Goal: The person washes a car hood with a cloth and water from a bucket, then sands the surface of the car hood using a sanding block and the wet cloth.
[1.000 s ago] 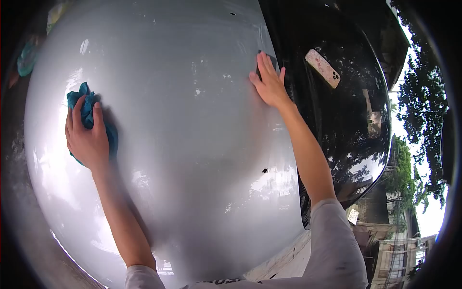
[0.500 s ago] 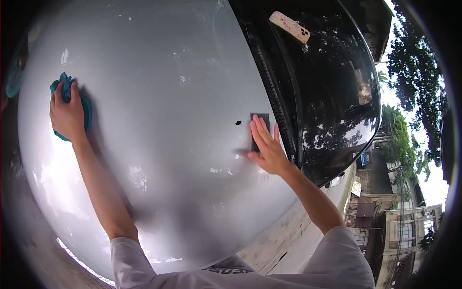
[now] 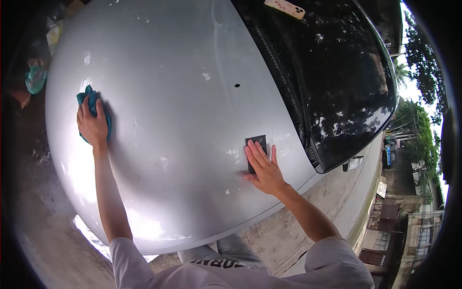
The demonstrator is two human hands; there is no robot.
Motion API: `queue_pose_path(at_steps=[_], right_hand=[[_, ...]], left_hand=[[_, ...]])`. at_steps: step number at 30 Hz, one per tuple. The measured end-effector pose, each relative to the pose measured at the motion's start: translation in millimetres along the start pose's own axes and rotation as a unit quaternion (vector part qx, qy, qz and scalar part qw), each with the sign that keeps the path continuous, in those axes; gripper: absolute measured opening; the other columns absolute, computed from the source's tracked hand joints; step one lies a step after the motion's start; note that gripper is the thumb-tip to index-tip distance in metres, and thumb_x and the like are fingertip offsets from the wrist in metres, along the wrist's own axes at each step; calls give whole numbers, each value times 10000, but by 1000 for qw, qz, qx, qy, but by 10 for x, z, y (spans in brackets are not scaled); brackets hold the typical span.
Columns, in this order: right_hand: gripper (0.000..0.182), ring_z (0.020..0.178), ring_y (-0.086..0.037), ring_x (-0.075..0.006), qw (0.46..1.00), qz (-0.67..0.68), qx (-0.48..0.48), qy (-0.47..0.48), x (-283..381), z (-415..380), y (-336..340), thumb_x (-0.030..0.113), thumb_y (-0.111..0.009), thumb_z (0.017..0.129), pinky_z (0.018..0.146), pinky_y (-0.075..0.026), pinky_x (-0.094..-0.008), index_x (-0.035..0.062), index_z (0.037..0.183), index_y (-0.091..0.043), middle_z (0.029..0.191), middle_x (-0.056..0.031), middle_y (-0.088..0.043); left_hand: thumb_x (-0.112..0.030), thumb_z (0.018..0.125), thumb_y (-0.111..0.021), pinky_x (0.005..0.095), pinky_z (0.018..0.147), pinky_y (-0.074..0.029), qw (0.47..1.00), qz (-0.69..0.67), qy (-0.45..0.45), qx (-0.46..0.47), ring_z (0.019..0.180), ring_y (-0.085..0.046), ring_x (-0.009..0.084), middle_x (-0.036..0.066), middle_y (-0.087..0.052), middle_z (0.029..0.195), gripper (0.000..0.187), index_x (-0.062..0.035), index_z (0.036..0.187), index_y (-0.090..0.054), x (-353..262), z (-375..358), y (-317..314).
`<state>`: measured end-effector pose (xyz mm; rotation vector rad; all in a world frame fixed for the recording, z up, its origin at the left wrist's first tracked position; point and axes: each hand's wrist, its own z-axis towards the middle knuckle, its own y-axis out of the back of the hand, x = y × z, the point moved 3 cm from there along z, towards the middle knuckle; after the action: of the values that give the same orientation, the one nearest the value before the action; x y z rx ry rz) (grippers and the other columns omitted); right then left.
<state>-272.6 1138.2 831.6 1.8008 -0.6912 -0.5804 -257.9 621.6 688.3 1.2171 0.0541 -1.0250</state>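
Note:
My left hand [image 3: 92, 126] rests on the silver car hood [image 3: 173, 86], its fingers closed around a crumpled teal cloth [image 3: 109, 126] that touches the paint. Farther right, my right hand [image 3: 263, 168] presses a black rectangular sheet, which looks like sandpaper [image 3: 256, 139], flat against the hood. Its fingers lie along the sheet, with the little finger and thumb spread off to the sides. The underside of the sheet is hidden. A small dark hole [image 3: 237, 85] shows in the hood above the right hand. Pale smudges mark the paint around it.
A phone in a patterned case [image 3: 285, 8] lies on the dark windshield [image 3: 337, 91]. Below it is the side mirror [image 3: 353, 164]. A green plastic bag [image 3: 36, 78] sits on the ground at left. Concrete pavement [image 3: 317, 207] borders the car.
My right hand and the sandpaper have slid toward me, away from the hole. My left hand stays on the cloth. The camera view has shifted, showing more of the hood's near edge.

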Motion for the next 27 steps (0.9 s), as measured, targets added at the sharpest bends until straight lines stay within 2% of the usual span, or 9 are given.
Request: queue_pose_path(at_steps=[5,7,9,11,14,20,22,24,27], right_hand=[[709,1520,-138,-230,987,6,-143,-73,-833,2014,701,462,-425,1018,1199,-36,-584,52,1555,-213,1646,-87,-162],[710,1521,-132,-228,983,15,-165,-81,-730,2068,597,459,-429,1016,1201,-33,-575,50,1555,-213,1646,-89,-158],[737,1522,-127,-233,979,33,-177,-91,-533,1566,383,443,-467,1002,1207,-38,-556,49,1560,-189,1651,-89,-135],[864,1525,-110,-285,988,41,-106,-104,-101,417,39,485,-565,940,1192,-60,-596,64,1571,-152,1652,-117,-105],[894,1517,-160,-315,992,64,-57,-88,190,-771,-475,553,-576,909,1131,-87,-686,43,1555,-225,1637,-154,-165],[730,1509,-182,-232,983,7,-182,-18,-108,1689,340,453,-499,993,1181,-77,-621,39,1539,-249,1635,-94,-196],[735,1511,-175,-230,982,23,-186,-28,-74,1944,392,453,-506,989,1184,-81,-617,41,1541,-247,1636,-91,-192],[748,1514,-164,-223,982,45,-180,-34,37,1665,296,448,-525,980,1187,-83,-614,47,1544,-242,1639,-84,-186],[830,1512,-182,-218,990,65,-120,-27,261,-33,-183,456,-617,919,1162,-122,-653,72,1552,-242,1637,-71,-198]], left_hand=[[-436,939,-575,457,1028,-433,1000,-18,-13,-1,1230,-541,347,135,-595,1323,453,-159,1295,-612,83,-846,567],[-423,938,-578,460,1028,-430,999,-38,-12,8,1232,-536,347,134,-596,1314,446,-153,1293,-610,151,-1131,717],[-393,938,-579,463,1016,-436,1000,-10,28,9,1230,-535,349,139,-590,1308,435,-139,1290,-605,243,-1342,899],[-378,937,-575,466,1001,-440,999,-30,22,6,1212,-542,350,151,-583,1300,429,-130,1285,-604,273,-1442,1071],[-360,926,-591,471,949,-463,999,-15,42,-14,1135,-573,355,161,-604,1209,417,-110,1258,-616,280,-1579,1196],[-360,925,-597,463,951,-464,998,-26,57,-22,1142,-574,359,164,-606,1224,413,-106,1250,-620,173,-1677,1200],[-368,928,-593,464,956,-461,998,-17,56,-22,1152,-570,361,164,-604,1238,421,-108,1259,-615,239,-1734,1156],[-391,937,-577,470,973,-453,999,10,37,-23,1176,-556,370,166,-597,1270,449,-113,1290,-594,347,-1733,1146],[-407,951,-552,473,984,-447,999,6,49,8,1182,-550,375,173,-594,1272,459,-118,1305,-583,365,-1781,1186]])
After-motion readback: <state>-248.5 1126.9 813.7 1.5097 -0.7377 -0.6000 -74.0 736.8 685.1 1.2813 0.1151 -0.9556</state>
